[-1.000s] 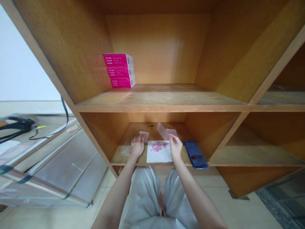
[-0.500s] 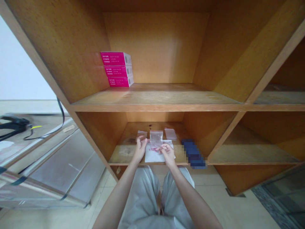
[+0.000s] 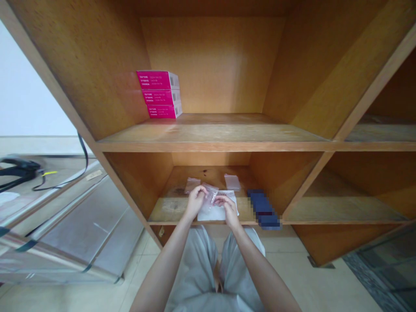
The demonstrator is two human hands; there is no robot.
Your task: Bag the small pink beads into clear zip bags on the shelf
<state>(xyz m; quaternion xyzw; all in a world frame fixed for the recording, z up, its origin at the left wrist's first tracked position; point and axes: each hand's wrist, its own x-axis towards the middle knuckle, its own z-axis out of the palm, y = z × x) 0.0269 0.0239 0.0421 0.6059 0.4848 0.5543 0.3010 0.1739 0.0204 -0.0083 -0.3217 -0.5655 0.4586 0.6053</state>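
Observation:
My left hand [image 3: 196, 201] and my right hand [image 3: 226, 205] are close together over the lower shelf [image 3: 169, 211], both pinching a small clear plastic bag [image 3: 211, 194] held between them. Beneath my hands lies a white sheet of paper [image 3: 212, 213]; the pink beads on it are mostly hidden by my hands. Two more small clear bags lie on the shelf: one [image 3: 191, 183] behind my left hand and one [image 3: 232, 182] behind my right hand.
A dark phone [image 3: 262, 208] lies at the shelf's right. Three pink boxes [image 3: 159, 94] are stacked at the left of the upper shelf [image 3: 214, 134]. Left of the wooden cabinet are flat wrapped panels [image 3: 74, 234] and a black strap [image 3: 19, 170].
My right hand brought a clear bag from the right to the middle over the paper. My left hand left the shelf and took hold of the same bag, which now tilts lower.

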